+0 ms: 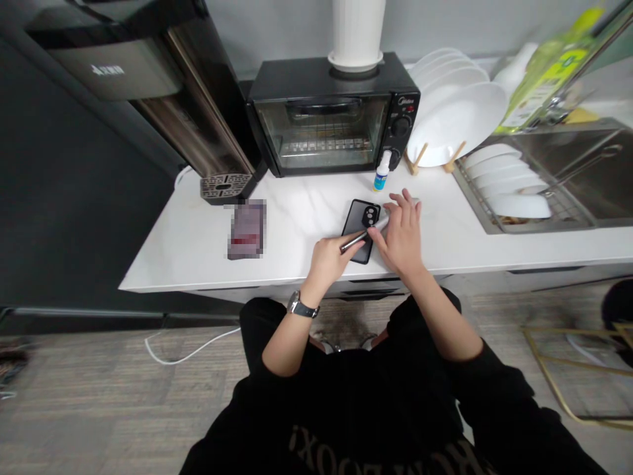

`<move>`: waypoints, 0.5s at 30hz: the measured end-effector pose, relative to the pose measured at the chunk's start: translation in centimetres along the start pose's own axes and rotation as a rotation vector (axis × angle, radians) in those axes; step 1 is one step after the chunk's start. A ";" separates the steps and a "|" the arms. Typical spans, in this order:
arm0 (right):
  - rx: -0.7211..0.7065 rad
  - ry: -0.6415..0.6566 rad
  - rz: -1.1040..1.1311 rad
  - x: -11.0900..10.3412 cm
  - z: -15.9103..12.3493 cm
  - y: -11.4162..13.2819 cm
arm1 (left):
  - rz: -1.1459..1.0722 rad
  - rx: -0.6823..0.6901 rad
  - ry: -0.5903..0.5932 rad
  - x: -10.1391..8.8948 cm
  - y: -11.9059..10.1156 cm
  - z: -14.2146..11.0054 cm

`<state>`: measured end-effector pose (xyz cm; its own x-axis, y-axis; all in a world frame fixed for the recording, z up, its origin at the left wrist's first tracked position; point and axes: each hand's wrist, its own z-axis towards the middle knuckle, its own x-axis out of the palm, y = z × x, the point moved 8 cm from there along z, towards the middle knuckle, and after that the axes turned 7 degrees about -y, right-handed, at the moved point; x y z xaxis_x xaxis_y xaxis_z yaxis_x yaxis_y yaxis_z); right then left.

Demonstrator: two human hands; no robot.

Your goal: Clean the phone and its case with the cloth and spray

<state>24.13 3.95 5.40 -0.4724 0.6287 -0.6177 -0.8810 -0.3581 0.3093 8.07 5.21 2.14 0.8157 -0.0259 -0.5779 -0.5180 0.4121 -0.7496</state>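
Phone in a matte black case (357,227) lies flat on the white marble-look counter (277,257), back facing up, its camera cutout toward 12 o'clock. My left hand (329,260), with a black-strapped wristwatch (302,305) on its wrist, is closed around a slim dark metal pen-like tool (352,242), gripping it just over the phone's near edge. The far end of the tool runs into a pale white strip (380,224), which may be a folded wipe or part of the tool itself; from up here I can't be sure. My right hand (403,237) sits at 3 o'clock from the phone, its fingers (406,206) half spread and curled down by that pale end, but I cannot tell whether they are pinching it. As things lie, the case is on the phone, both my hands are working over it, and a small white spray bottle with a blue label (382,173) stands upright at 1 o'clock, out of my hands. Behind the phone at 12 o'clock sits a black countertop toaster oven (321,132). White plates in a wooden rack (457,119) stand at 2 o'clock, beside a stainless steel sink (482,211). At 9 o'clock lies a flat object blurred out of view (246,229).
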 end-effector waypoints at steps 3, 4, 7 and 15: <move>-0.165 0.129 0.104 1.4 -2.0 5.4 | 0.047 -0.074 0.018 0.3 1.1 -0.1; -0.250 0.188 0.140 1.9 -2.9 7.7 | 0.062 -0.090 0.017 0.3 1.5 -0.2; -0.392 0.271 0.165 2.4 -4.2 10.9 | 0.056 -0.100 0.003 0.3 2.3 -0.3; -0.029 0.021 -0.031 0.4 0.7 -0.8 | -0.002 0.035 -0.031 -0.2 -0.5 0.0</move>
<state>24.63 4.91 5.43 -0.4442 0.6248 -0.6421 -0.8937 -0.3591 0.2689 8.12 5.02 2.61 0.8249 0.0016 -0.5653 -0.5073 0.4436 -0.7389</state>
